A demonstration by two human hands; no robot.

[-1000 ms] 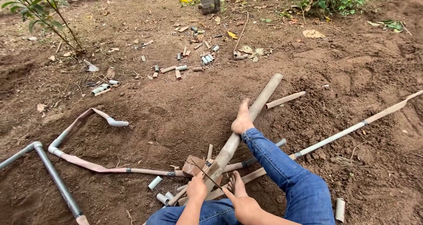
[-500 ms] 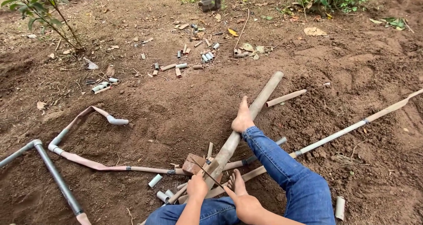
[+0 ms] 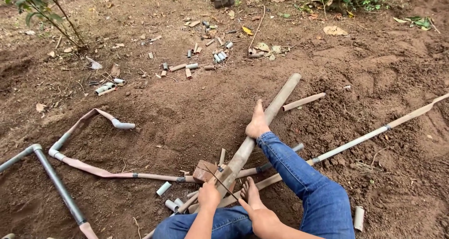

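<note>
Mud-caked, the long thick plastic pipe (image 3: 262, 124) lies on bare soil, propped over a reddish brick (image 3: 204, 171) and pinned by a bare foot (image 3: 257, 123), seemingly to steady it. The left hand (image 3: 209, 194) clamps its near end; the right hand (image 3: 262, 218) rests beside it, grip unclear.

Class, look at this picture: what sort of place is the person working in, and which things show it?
Probably a garden or yard outdoors: bare dug soil, a leafy shrub, and cut pipe pieces scattered on the ground.

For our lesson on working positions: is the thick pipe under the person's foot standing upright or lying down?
Lying down. The thick pipe rests slanted along the soil, a bare foot pressed on it, the left hand at its near end.
</note>
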